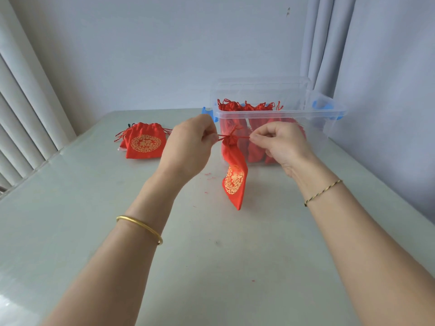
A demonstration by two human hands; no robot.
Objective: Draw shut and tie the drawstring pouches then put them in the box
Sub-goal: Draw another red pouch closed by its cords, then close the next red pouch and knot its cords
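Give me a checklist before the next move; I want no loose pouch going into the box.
1. Left hand and right hand each pinch the drawstring: ok.
2. Held pouch mouth gathered shut: ok.
3. Knot finished: cannot tell.
4. Clear plastic box open on top: ok.
5. Room among the boxed pouches: cannot tell.
6. Waiting pouches on the table drawn shut: not ok.

Left hand [188, 147] and right hand [282, 142] pinch drawstring [231, 137] — pouch [235, 177] hangs.
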